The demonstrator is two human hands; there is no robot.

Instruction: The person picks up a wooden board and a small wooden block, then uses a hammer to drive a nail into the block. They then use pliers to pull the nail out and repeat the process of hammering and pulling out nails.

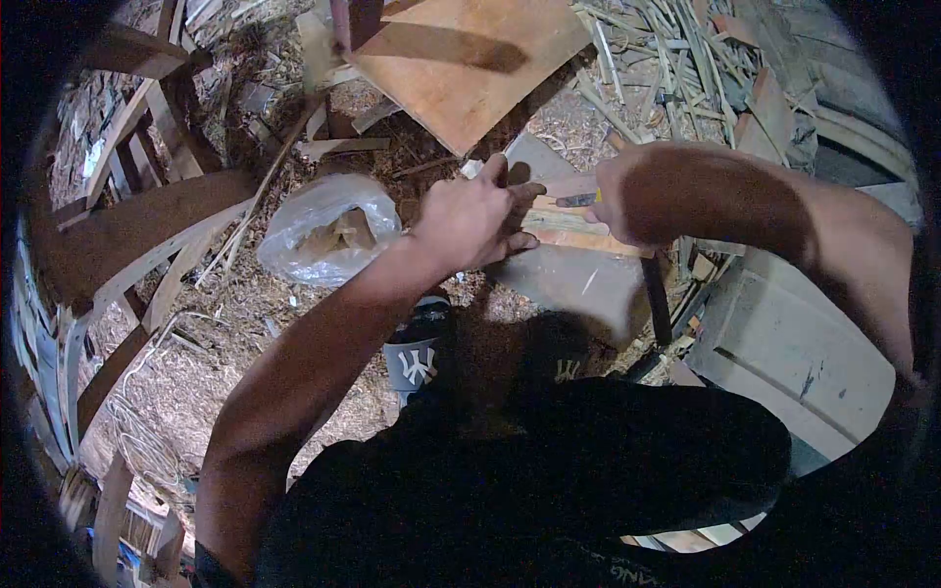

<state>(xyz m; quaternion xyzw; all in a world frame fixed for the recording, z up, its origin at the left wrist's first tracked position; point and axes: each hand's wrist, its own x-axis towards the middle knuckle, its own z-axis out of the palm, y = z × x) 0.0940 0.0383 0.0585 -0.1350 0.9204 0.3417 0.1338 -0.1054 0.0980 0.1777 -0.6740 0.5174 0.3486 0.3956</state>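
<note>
My right hand [615, 196] is closed around a yellow-handled cutter [576, 200], its blade pointing left over a piece of light wood [569, 233]. Just left of the blade, my left hand [480, 211] rests at the wood's left end, thumb and index finger spread apart. Whether its palm presses on anything is hidden. Beneath the wood lies a grey board [578, 284] on a low support with a dark leg.
An orange-brown plywood sheet [480, 59] lies ahead. Left of my hands is a clear plastic bag [294, 230] with wood pieces inside. Wood strips [686, 73] pile up at the upper right, a pale box-like object [799, 343] stands right, and curved wooden frames [147, 225] stand left.
</note>
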